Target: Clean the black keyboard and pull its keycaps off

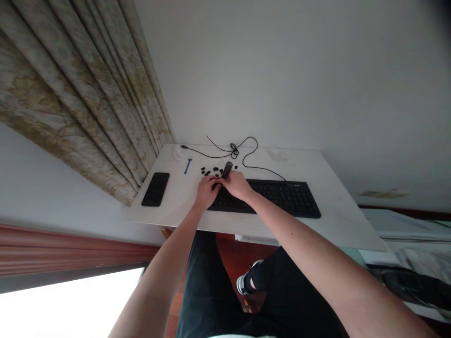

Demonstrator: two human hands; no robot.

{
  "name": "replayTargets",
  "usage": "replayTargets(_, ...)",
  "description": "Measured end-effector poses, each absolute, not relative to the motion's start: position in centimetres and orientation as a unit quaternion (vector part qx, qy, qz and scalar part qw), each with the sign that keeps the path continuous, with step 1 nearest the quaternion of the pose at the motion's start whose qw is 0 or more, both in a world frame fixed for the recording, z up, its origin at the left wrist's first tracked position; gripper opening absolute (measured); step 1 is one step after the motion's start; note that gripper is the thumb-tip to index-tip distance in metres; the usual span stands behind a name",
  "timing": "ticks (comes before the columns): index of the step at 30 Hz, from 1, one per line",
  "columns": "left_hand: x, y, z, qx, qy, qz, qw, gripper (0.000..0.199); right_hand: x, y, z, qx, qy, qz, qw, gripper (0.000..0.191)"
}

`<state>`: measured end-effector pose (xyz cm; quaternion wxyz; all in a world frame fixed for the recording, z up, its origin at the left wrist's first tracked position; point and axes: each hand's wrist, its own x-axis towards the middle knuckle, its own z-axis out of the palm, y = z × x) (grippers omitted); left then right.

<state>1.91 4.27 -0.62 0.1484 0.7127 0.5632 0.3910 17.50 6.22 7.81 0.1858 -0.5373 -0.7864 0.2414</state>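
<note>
A black keyboard (282,197) lies along the front of the white table. My left hand (206,190) is at its left end, fingers bent and drawn together by the upper corner; whatever they pinch is too small to make out. My right hand (237,183) is closed around a dark stick-shaped tool (227,169) with a paler, glinting end pointing away from me. The fingertips of both hands meet over the keyboard's left part and hide the keys there. Just beyond the hands, several small black keycaps (207,172) are scattered on the table.
A black phone (155,189) lies at the left edge, and a small blue tool (188,165) rests farther back. The keyboard's cable (262,167) curls along the table's rear, tied in a bundle. A wall stands behind; a patterned curtain (105,94) hangs at the left.
</note>
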Motion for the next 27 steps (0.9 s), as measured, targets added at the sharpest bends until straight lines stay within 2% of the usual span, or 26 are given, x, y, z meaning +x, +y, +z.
replayTargets(11, 1.8, 4.3, -0.5, 0.719, 0.560, 0.384, 0.146, 0.010, 17.9, 4.6, 5.7, -0.521, -0.754, 0.286, 0.280, 0.013)
replayTargets(27, 1.8, 4.1, -0.2, 0.724, 0.557, 0.378, 0.148, 0.015, 18.0, 2.1, 4.7, -0.501, -0.762, 0.262, 0.316, 0.019)
